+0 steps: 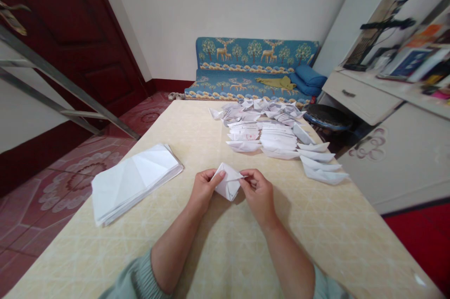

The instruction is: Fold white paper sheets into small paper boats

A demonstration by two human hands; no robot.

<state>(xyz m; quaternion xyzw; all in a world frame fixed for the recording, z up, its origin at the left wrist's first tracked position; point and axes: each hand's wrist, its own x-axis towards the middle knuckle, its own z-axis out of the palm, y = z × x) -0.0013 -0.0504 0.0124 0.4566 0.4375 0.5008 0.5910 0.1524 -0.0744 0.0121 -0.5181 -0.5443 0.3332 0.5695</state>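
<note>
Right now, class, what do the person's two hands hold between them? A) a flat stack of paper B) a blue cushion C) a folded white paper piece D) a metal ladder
C: the left hand and right hand grip the folded white paper piece, while the flat stack of paper lies apart, to their left.

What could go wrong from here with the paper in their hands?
The paper pinched between the left hand and right hand might crease wrongly or tear if gripped too hard. The paper boats sit close to the right edge of the table, so a bump could send them to the floor. The white stack lies near the left edge and could be knocked off too.
</note>
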